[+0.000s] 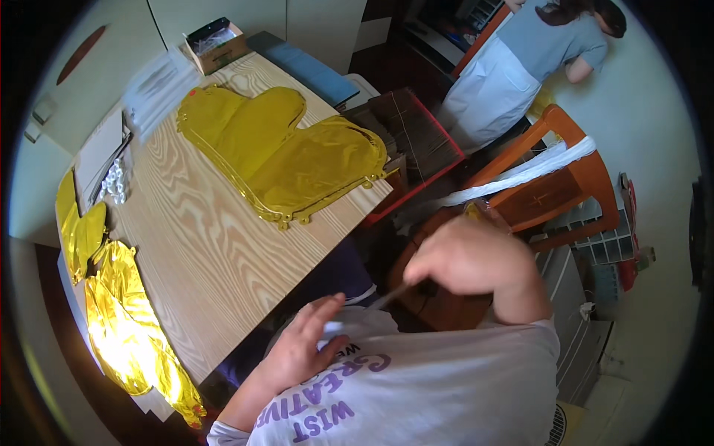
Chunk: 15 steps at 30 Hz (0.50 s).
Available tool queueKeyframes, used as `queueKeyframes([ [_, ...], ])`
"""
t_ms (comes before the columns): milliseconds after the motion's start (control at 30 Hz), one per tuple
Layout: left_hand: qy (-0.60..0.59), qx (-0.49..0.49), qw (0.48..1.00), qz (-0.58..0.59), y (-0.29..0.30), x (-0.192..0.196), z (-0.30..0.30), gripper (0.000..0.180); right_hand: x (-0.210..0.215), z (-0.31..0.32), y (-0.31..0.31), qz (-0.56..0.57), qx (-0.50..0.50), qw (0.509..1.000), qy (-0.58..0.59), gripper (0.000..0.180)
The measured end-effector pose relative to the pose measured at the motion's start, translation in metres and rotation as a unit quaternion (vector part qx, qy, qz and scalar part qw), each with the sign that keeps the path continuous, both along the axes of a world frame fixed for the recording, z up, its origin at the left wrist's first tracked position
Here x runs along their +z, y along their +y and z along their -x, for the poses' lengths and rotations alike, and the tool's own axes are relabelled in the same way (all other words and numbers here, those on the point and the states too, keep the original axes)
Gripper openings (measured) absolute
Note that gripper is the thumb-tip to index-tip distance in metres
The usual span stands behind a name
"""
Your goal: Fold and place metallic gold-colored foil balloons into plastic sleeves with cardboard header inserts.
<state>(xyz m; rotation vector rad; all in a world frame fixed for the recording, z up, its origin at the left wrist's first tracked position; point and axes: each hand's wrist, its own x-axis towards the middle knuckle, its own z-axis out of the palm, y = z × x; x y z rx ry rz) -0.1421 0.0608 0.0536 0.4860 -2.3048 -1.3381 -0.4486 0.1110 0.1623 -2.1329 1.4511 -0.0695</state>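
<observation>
My right hand (476,256), somewhat blurred, is closed over the right side of my lap. From its fingers a thin grey strip (390,296) slants down toward my left; its exact kind does not show. Close to my shirt front, my left hand (301,346) has its thumb and fingers apart. A small pale patch shows between them, too unclear to name. On the wooden table (212,260) ahead lie flat gold foil balloons (268,141), with small tabs along the edge. More crumpled, shiny gold foil (123,320) hangs over the table's left edge.
A small cardboard box (217,50) and a blue flat case (305,70) occupy the far edge. Clear plastic packets (160,89) and white beads (115,181) lie farther left. A wooden chair (550,197) draped with white strips stands right, near a red-edged dark box (416,141) and another person (513,59).
</observation>
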Motion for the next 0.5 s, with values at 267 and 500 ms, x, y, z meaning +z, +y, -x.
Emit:
queueKeyframes([
  [267,-0.159,0.028,0.985,-0.058,0.001,-0.025,-0.026,0.044,-0.178,0.179,-0.083,0.024,-0.214,0.879,0.425,0.025],
  [500,-0.171,0.107,0.979,-0.040,0.011,-0.048,-0.054,0.038,-0.331,0.177,-0.163,-0.018,-0.203,0.915,0.348,0.027],
])
